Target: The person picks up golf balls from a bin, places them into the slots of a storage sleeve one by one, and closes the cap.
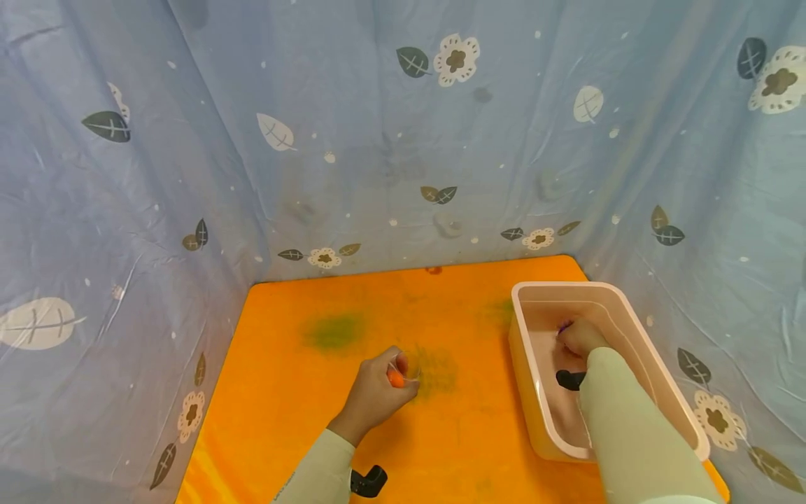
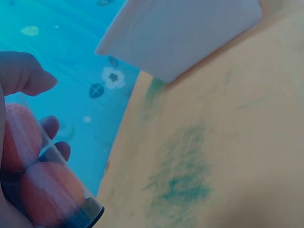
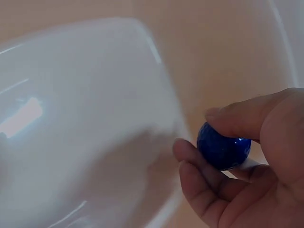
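My left hand grips a clear plastic tube over the middle of the table, its fingers curled round the wall. Two orange balls sit one behind the other inside the tube, and in the head view one orange ball shows through its open end. Down inside the pale pink tub, my right hand pinches a dark blue, dimpled ball between thumb and fingers. The ball is mostly covered by that hand in the head view.
An orange table with greenish smudges lies under both hands. The tub stands at its right side, its walls rising round my right hand. A blue floral curtain hangs along the back and both sides. Black wrist mounts show at both sleeves.
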`<state>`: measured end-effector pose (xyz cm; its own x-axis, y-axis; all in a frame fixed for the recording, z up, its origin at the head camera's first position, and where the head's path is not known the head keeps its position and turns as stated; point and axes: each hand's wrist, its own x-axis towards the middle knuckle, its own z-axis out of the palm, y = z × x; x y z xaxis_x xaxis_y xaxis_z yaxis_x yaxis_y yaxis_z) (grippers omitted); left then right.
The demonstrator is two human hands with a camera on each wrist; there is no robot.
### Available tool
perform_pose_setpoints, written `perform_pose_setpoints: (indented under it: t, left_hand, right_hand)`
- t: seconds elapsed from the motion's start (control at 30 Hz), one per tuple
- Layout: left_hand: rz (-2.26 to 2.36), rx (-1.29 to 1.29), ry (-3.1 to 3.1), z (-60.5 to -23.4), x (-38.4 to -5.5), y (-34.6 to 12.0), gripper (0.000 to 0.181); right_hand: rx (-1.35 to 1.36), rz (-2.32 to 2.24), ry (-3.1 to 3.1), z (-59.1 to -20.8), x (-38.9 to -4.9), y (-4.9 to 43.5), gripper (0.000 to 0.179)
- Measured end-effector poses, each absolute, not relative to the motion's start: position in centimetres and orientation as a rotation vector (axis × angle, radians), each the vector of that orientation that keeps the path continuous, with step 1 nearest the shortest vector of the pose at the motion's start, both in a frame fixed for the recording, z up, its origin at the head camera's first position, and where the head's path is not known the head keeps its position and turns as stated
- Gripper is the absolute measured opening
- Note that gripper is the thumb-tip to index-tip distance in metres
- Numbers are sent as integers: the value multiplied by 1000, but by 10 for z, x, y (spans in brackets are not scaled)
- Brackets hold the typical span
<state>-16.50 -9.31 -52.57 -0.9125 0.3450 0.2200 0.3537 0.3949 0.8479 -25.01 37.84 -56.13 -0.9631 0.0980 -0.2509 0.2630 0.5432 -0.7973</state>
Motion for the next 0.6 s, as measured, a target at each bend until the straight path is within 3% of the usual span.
perform_pose_setpoints:
  t: [0.2,0.6]
  left_hand:
    - [-1602,-683,-2605,-524,-163,-90,25]
    - [-1572,-708,-2611,-523,-162,-85,25]
  right_hand:
    - [257,-1572,2611,-542,-252,380,39]
    - [153,-1674,2671,-492,-238,363,45]
